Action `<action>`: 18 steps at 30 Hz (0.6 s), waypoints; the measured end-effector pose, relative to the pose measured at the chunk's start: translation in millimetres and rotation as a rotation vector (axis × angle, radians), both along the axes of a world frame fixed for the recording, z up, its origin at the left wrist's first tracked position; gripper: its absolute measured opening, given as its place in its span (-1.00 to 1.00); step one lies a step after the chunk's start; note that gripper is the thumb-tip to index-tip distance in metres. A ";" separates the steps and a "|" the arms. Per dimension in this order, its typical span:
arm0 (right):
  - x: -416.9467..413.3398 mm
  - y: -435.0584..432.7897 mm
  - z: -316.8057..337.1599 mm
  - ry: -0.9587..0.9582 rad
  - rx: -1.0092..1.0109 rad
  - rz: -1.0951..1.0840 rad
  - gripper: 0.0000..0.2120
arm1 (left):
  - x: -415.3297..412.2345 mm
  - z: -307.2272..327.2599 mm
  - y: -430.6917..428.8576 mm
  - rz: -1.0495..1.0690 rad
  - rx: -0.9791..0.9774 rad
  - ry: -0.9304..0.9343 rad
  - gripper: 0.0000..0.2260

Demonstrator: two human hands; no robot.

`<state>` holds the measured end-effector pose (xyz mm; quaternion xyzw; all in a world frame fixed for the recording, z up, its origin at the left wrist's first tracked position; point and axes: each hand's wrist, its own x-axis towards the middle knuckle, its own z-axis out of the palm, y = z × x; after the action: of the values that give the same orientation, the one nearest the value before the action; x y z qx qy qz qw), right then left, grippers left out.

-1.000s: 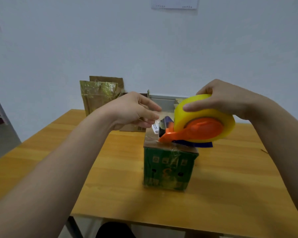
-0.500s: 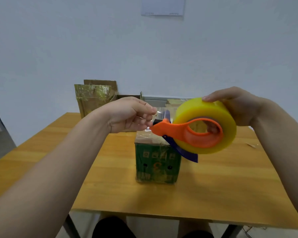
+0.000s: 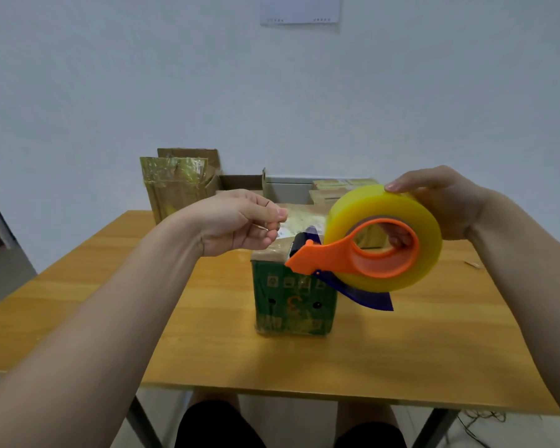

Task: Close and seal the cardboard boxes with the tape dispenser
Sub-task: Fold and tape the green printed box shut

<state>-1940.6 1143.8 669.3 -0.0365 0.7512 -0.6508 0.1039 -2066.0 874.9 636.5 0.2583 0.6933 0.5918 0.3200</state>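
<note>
Orange tape dispenser (image 3: pixel 353 258) had lifted off the green box (image 3: pixel 293 299) mid-frame on the table (image 3: pixel 401 350). Right hand (image 3: pixel 443 202) gripped its yellow roll (image 3: pixel 369 205) centre right. Left hand (image 3: pixel 236 221) pinched the tape end (image 3: pixel 285 229) beside it. Likely drawing a fresh strip; sealing seemed unfinished.

even, soft indoor light; faint shadows; wide-angle stretch at edges

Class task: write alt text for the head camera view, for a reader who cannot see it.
A person's right hand holds an orange tape dispenser with a yellow roll near the top of a green cardboard box on a wooden table. The left hand appears to pinch the tape end beside the dispenser's nose. More boxes stand at the table's far edge.
</note>
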 end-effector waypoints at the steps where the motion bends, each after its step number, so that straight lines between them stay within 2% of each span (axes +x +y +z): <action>1: -0.1 -1.1 3.1 -0.001 0.034 0.000 -0.61 | -0.3 -0.9 0.7 -0.004 -0.005 0.001 -0.91; 7: -0.2 6.8 18.5 -0.061 0.234 -0.033 -0.61 | -12.8 -0.2 -11.7 -0.010 0.036 -0.051 -0.88; 9: 1.9 11.7 19.6 -0.070 0.241 -0.029 -0.61 | -16.5 1.1 -14.2 -0.010 0.026 -0.062 -0.86; 12: 1.6 17.2 19.6 -0.032 0.196 -0.052 -0.62 | -22.9 -7.0 -16.3 0.045 0.031 -0.114 -0.60; 14: 0.6 20.0 17.8 -0.054 0.276 -0.078 -0.64 | -26.4 -17.1 -19.6 0.065 0.018 -0.123 -0.51; 16: 0.3 21.9 16.9 -0.092 0.374 -0.107 -0.67 | -28.9 -23.8 -22.6 0.070 0.006 -0.142 -0.62; 18: 0.3 25.8 16.4 -0.099 0.377 -0.134 -0.65 | -30.1 -27.2 -23.6 0.079 0.003 -0.151 -0.76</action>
<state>-1940.3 1169.6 685.7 0.0654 0.8544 -0.5053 0.1022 -2096.1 851.3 609.3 0.1859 0.6762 0.6226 0.3473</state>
